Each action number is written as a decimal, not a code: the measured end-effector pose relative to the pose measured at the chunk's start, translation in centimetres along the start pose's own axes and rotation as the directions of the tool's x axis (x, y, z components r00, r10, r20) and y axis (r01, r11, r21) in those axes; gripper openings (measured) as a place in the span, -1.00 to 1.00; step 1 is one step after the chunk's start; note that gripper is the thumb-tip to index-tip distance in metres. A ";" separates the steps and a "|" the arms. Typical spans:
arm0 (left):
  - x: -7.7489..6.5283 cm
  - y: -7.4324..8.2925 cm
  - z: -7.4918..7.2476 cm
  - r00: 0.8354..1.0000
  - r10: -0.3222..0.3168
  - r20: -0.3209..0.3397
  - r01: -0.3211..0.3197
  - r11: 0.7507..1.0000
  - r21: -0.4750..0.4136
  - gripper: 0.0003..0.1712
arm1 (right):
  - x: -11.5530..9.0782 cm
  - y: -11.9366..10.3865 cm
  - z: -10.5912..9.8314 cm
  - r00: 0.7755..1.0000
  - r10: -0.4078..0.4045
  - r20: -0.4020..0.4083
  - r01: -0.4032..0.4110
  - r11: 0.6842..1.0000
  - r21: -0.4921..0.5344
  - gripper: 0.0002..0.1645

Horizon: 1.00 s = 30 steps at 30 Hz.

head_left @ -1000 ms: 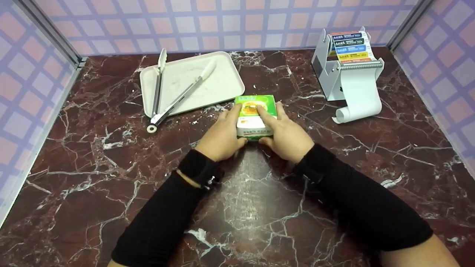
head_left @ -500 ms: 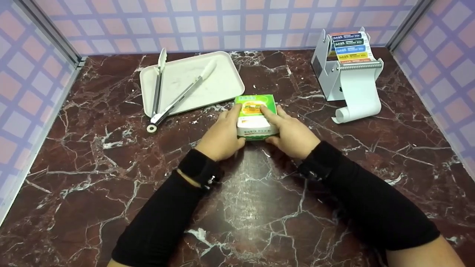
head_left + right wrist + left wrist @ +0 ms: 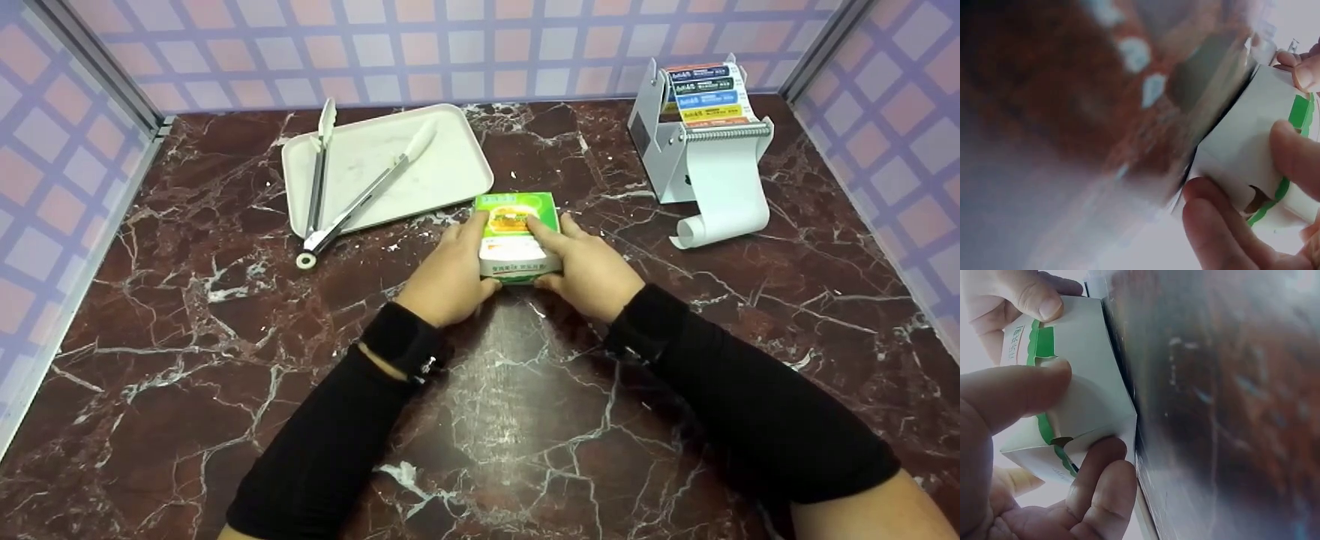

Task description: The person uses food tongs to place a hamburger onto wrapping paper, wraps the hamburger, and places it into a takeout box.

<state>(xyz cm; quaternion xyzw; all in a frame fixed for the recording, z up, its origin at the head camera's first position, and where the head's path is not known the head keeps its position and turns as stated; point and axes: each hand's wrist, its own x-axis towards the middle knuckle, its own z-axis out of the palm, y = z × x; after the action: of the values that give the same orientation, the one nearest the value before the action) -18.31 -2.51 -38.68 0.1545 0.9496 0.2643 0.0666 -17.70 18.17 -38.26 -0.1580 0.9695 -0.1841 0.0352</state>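
A green and white burger box point(image 3: 519, 247), closed and with a burger picture on its lid, sits on the dark marbled table. My left hand point(image 3: 444, 276) grips its left side, index finger along the lid's edge and thumb at the near face. From the other side my right hand point(image 3: 598, 276) holds it, with the index finger on the lid. In the left wrist view, the thumb presses the carton's white front point(image 3: 1086, 377) by a green scalloped edge, fingers curled at the corner. The right wrist view shows the box point(image 3: 1241, 121) between thumb and fingers, by a small corner gap.
Behind and left, a white tray point(image 3: 360, 169) lies under the spread arms of metal tongs point(image 3: 319, 187), whose hinge end rests on the table. At the back right stands a dispenser point(image 3: 652, 157) with coloured labels and a hanging white paper strip point(image 3: 726, 184). Checkered walls enclose the table.
My right hand has shifted slightly to the right along the box, and its index finger reaches less far over the lid. The left hand and the box stay about where they were.
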 end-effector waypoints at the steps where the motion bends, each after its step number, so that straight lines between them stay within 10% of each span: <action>1: 0.0 0.1 0.0 1.000 -0.008 0.001 0.008 1.000 0.004 0.14 | 0.0 0.1 0.0 1.000 -0.003 0.005 0.003 1.000 0.007 0.09; 30: 0.0 0.9 0.1 1.000 -0.010 -0.026 0.012 0.997 0.072 0.05 | 0.2 -0.9 0.5 0.999 -0.007 -0.039 0.006 0.999 -0.034 -0.09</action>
<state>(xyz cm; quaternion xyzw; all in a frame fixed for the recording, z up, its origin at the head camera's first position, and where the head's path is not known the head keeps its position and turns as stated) -18.06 -1.73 -38.32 0.1481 0.9602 0.2313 0.0503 -17.53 17.11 -38.37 -0.1581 0.9725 -0.1707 0.0130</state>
